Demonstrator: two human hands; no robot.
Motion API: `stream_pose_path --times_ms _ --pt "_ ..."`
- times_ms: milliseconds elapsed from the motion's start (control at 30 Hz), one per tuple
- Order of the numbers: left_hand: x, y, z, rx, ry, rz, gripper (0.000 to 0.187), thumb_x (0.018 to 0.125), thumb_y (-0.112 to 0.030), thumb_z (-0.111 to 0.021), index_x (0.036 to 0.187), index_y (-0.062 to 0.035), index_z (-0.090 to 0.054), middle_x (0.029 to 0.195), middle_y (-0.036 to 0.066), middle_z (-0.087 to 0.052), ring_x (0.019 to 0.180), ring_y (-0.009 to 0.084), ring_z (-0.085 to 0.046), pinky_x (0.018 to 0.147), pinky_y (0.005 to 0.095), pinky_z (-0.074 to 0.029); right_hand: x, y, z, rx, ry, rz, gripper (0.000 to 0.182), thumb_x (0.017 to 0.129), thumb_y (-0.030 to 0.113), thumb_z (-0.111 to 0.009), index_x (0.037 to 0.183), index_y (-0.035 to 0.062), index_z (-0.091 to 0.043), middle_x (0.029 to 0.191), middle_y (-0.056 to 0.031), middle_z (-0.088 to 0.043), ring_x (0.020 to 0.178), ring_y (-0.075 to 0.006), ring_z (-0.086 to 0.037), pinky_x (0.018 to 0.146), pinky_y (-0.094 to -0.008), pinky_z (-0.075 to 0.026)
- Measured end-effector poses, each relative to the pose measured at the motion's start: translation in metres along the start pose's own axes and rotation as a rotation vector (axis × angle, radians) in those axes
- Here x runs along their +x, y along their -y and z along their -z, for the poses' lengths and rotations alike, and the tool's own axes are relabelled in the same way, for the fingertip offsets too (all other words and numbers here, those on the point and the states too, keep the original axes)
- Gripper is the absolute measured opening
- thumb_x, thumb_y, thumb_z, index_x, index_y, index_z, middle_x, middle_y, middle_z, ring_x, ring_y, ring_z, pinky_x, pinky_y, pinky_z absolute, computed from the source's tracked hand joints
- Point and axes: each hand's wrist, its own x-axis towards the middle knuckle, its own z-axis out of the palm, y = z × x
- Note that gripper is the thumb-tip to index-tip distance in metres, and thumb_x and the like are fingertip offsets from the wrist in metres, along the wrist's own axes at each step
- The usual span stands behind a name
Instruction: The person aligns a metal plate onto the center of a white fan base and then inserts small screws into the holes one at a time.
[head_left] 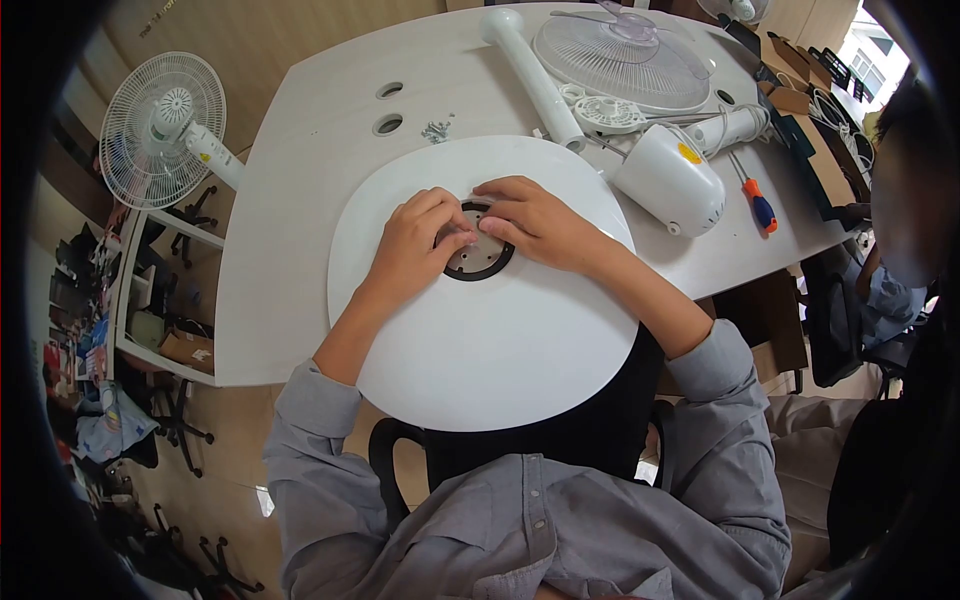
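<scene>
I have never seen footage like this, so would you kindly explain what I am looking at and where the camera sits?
The single picture comes from a camera worn on a person's head, looking down at their own bare hands. The left hand and right hand rest on a dark round fitting at the middle of a large white fan base, which lies on a white table. Neither hand lifts anything. Farther back lie a white pole, a fan grille, a motor housing and a screwdriver.

Bare table [300,250] left of base [480,340]; motor housing [668,180], pole [530,80] crowd right.
</scene>
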Motion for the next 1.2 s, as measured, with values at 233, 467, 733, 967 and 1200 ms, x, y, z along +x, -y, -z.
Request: stream_pose_path --times_ms 233,467,733,967,1200 --pt "-0.001 -0.003 0.003 -0.002 0.049 0.054 0.017 0.086 -0.004 -0.083 0.093 0.0001 -0.067 0.103 0.009 -0.067 0.095 0.0276 -0.067 0.086 0.0382 -0.053 -0.001 0.002 0.005 0.101 0.017 -0.082 0.036 0.109 0.029 -0.066 0.108 -0.0025 -0.082 0.139 -0.0179 -0.07 0.133 -0.0333 -0.062 0.113 -0.0438 -0.049" --pt "-0.001 -0.003 0.003 0.006 0.049 0.044 0.018 0.086 -0.004 -0.082 0.093 0.0002 -0.067 0.103 0.009 -0.067 0.095 0.0279 -0.067 0.087 0.0383 -0.053 -0.001 -0.003 0.006 0.136 0.003 0.02 0.039 0.107 0.033 -0.071 0.088 0.0013 -0.085 0.129 -0.0151 -0.074 0.129 -0.0303 -0.064 0.107 -0.0401 -0.053" --pt "0.0 -0.003 0.001 0.023 0.039 0.024 0.016 0.087 -0.005 -0.082 0.094 0.0 -0.068 0.102 0.009 -0.067 0.095 0.0275 -0.067 0.086 0.0381 -0.053 0.003 -0.004 0.007 0.221 0.101 0.111 0.039 0.109 0.031 -0.068 0.087 0.0038 -0.087 0.127 -0.0128 -0.076 0.135 -0.033 -0.059 0.115 -0.0457 -0.047" --pt "0.0 -0.005 0.004 0.023 0.041 0.022 0.013 0.087 -0.006 -0.082 0.092 -0.0014 -0.071 0.102 0.008 -0.067 0.096 0.0271 -0.067 0.086 0.0386 -0.053 0.002 -0.007 0.003 0.194 -0.034 -0.032 0.037 0.111 0.029 -0.062 0.102 -0.0005 -0.083 0.121 -0.0173 -0.077 0.132 -0.0372 -0.062 0.11 -0.0456 -0.051" --pt "0.001 -0.004 0.001 0.017 -0.003 -0.013 0.012 0.087 -0.005 -0.082 0.089 -0.0031 -0.07 0.095 0.006 -0.067 0.087 0.0267 -0.067 0.078 0.0407 -0.053 0.003 0.0 0.008 0.111 -0.017 -0.017 0.035 0.109 0.031 -0.065 0.105 -0.0009 -0.08 0.107 -0.0187 -0.077 0.119 -0.0351 -0.067 0.1 -0.0441 -0.054"
